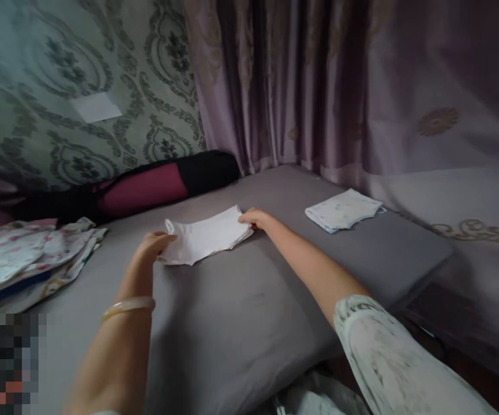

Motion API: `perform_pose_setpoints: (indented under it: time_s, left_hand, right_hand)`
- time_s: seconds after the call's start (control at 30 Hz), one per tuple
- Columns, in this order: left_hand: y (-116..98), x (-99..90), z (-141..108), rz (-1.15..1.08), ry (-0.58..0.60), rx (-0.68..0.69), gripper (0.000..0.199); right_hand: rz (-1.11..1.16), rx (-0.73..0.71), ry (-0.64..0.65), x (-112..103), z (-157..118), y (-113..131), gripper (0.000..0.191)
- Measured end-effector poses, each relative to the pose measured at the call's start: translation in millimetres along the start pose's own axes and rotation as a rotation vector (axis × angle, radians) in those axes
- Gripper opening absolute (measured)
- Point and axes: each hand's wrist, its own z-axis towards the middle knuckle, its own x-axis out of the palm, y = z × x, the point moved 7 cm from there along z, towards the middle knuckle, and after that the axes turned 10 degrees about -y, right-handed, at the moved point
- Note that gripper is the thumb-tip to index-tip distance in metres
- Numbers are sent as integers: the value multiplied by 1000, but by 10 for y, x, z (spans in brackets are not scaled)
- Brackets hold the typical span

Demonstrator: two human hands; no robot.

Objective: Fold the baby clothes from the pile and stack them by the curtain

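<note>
A folded white cloth [206, 235] is stretched between my two hands over the grey bed sheet [232, 305]. My left hand [156, 243] grips its left end, thumb on top. At the cloth's right end my right hand [254, 218] pinches the edge, with the fingers partly hidden. Several layers show along the right edge of the cloth. To the right, apart from my hands, lies a folded white garment [342, 210] with a faint pattern and light blue edging.
Patterned clothes [28, 253] are piled at the left. A long black and dark pink bag [145, 187] lies along the wallpapered wall. Purple curtains [284, 86] hang behind the bed. Pale fabric [322, 395] shows below the bed's front edge.
</note>
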Motion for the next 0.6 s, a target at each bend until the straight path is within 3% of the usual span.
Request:
perform_pose_setpoints:
  time_s: [0.13, 0.23, 0.37, 0.6]
  left_hand:
    - [-418, 15, -124, -120, 44, 83, 9]
    - [-754, 195, -270, -216, 133, 108, 13]
    - [-1137, 655, -594, -355, 265, 66, 13]
    - [-1717, 1673, -1379, -638, 567, 55, 16]
  right_hand:
    - [55, 71, 30, -215, 2, -155, 6]
    - [72, 86, 1, -600, -11, -308, 14]
    - [107, 104, -71, -1300, -59, -585, 17]
    - [148, 253, -207, -2510, -97, -1166, 9]
